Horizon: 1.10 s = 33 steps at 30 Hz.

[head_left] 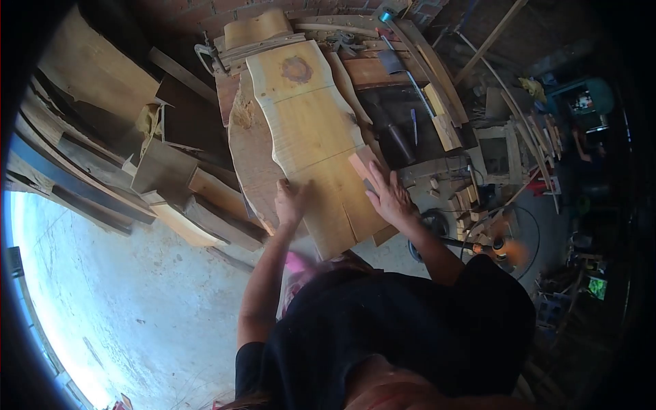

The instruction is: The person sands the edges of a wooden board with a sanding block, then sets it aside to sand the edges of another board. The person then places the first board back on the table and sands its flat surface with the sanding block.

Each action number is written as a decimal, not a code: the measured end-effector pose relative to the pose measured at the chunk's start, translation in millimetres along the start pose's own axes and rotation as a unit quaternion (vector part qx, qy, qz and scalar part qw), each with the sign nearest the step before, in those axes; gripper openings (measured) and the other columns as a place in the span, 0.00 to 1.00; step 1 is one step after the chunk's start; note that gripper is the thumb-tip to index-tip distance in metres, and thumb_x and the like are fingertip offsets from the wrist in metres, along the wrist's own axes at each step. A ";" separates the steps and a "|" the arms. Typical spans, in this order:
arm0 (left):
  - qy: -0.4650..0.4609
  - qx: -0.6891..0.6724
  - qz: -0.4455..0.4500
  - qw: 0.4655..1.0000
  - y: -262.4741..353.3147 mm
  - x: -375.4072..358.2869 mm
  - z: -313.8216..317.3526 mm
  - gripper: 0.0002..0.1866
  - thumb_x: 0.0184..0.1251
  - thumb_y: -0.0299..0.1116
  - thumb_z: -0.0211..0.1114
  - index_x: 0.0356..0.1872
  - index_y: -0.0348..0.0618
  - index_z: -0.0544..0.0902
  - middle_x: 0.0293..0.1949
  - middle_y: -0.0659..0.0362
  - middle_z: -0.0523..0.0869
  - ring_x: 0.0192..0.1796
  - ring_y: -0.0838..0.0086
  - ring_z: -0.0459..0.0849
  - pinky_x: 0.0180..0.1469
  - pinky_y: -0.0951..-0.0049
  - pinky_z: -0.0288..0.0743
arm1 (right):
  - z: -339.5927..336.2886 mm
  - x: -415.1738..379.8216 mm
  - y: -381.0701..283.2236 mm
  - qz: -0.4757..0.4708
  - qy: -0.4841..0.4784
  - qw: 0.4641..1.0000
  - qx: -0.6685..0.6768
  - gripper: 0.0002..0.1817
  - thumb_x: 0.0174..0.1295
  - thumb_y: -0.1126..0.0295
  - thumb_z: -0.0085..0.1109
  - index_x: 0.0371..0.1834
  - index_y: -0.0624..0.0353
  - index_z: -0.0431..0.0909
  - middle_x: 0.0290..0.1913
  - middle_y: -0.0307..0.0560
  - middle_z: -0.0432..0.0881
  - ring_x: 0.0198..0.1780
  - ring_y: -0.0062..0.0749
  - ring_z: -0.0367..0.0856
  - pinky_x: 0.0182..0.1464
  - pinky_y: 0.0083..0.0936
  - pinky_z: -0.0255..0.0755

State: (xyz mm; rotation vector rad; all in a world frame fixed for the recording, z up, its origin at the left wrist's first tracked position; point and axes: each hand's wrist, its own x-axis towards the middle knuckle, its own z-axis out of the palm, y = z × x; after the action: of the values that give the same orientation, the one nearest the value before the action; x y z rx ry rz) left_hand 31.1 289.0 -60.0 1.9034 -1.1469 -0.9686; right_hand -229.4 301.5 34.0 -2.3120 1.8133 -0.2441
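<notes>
A long pale wooden slab (314, 126) with wavy edges lies in front of me, with a round dark knot near its far end and a crack near its close end. My left hand (289, 203) is closed at the slab's left edge, its fingers curled; whether it grips the edge is hard to make out. On the slab's right edge, my right hand (391, 199) rests with fingers extended over a small reddish-brown block (362, 164), pressing on it. The slab lies over a rougher brown board (249, 150).
Behind the slab are a clamp (208, 53) and stacked boards. To the right lie a dark cylindrical tool (401, 142), a pen (413, 126) and wooden strips. Planks (102, 61) lean at the left. An orange-and-black power tool (501, 249) sits at the lower right.
</notes>
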 end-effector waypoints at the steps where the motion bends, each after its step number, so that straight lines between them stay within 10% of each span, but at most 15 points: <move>1: -0.005 -0.007 -0.008 1.000 -4.5 -10.4 3.9 0.33 0.56 0.53 0.73 0.48 0.32 0.74 0.35 0.46 0.85 0.37 0.62 0.86 0.41 0.63 0.79 | -4.3 -25.5 -6.3 0.007 -0.013 1.000 0.001 0.46 0.58 0.62 0.66 0.77 0.41 0.47 0.48 0.65 0.69 0.44 0.63 0.75 0.42 0.47 0.73; 4: -0.026 -0.053 -0.058 0.997 -8.1 -34.0 9.9 0.36 0.53 0.51 0.76 0.52 0.32 0.72 0.39 0.46 0.86 0.42 0.62 0.86 0.44 0.65 0.80 | 3.8 -75.9 -5.6 0.003 0.062 0.991 0.121 0.48 0.57 0.63 0.68 0.77 0.41 0.47 0.54 0.64 0.70 0.50 0.59 0.77 0.42 0.45 0.77; 6: -0.036 -0.039 -0.048 0.997 -3.1 -35.4 6.3 0.33 0.57 0.46 0.75 0.54 0.32 0.73 0.43 0.48 0.86 0.44 0.65 0.86 0.47 0.67 0.80 | -5.9 -97.7 -17.7 0.163 0.002 0.940 0.299 0.50 0.54 0.65 0.71 0.77 0.42 0.47 0.60 0.59 0.70 0.57 0.52 0.76 0.42 0.45 0.81; 9: -0.163 -0.312 -0.020 0.936 23.1 -38.1 -14.4 0.22 0.66 0.36 0.67 0.55 0.33 0.74 0.47 0.52 0.84 0.45 0.69 0.85 0.48 0.69 0.80 | -33.6 -112.4 -38.9 0.357 -0.053 0.776 0.518 0.38 0.55 0.66 0.72 0.67 0.56 0.62 0.55 0.49 0.75 0.53 0.37 0.79 0.43 0.36 0.80; 13: -0.159 -0.403 0.020 0.901 60.7 -49.5 -54.3 0.19 0.67 0.33 0.64 0.54 0.33 0.75 0.46 0.52 0.85 0.44 0.70 0.85 0.48 0.70 0.81 | -17.0 -129.7 -9.5 0.195 -0.042 0.744 0.638 0.30 0.57 0.63 0.70 0.59 0.59 0.68 0.47 0.39 0.78 0.48 0.22 0.77 0.46 0.22 0.73; 24: -0.044 -0.172 0.126 0.976 85.2 -75.6 -189.1 0.10 0.61 0.27 0.60 0.42 0.33 0.78 0.34 0.56 0.85 0.37 0.77 0.83 0.38 0.73 0.78 | -22.2 -85.7 -52.7 0.170 -0.109 0.617 0.761 0.30 0.60 0.62 0.68 0.63 0.57 0.66 0.47 0.41 0.77 0.47 0.28 0.78 0.49 0.30 0.77; 29: 0.014 0.146 0.145 0.979 148.2 -107.9 -178.4 0.12 0.57 0.34 0.63 0.37 0.37 0.76 0.36 0.40 0.85 0.42 0.44 0.83 0.44 0.48 0.76 | -16.2 -59.2 -67.2 0.179 -0.221 0.439 0.853 0.27 0.61 0.55 0.66 0.58 0.59 0.72 0.46 0.45 0.81 0.46 0.32 0.82 0.48 0.33 0.79; 33: -0.059 0.198 0.206 0.956 173.3 -122.8 -130.6 0.18 0.51 0.29 0.63 0.42 0.39 0.68 0.36 0.41 0.82 0.38 0.42 0.83 0.42 0.47 0.78 | 3.0 -41.7 -47.7 0.169 -0.157 0.371 0.899 0.31 0.63 0.44 0.58 0.60 0.57 0.71 0.47 0.48 0.82 0.44 0.38 0.84 0.44 0.39 0.79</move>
State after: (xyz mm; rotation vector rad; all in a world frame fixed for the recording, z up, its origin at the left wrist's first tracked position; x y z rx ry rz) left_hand 36.0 362.8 178.1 1.8033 -1.8323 -0.6587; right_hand -193.8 353.2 42.6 -0.2380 0.5686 -0.9323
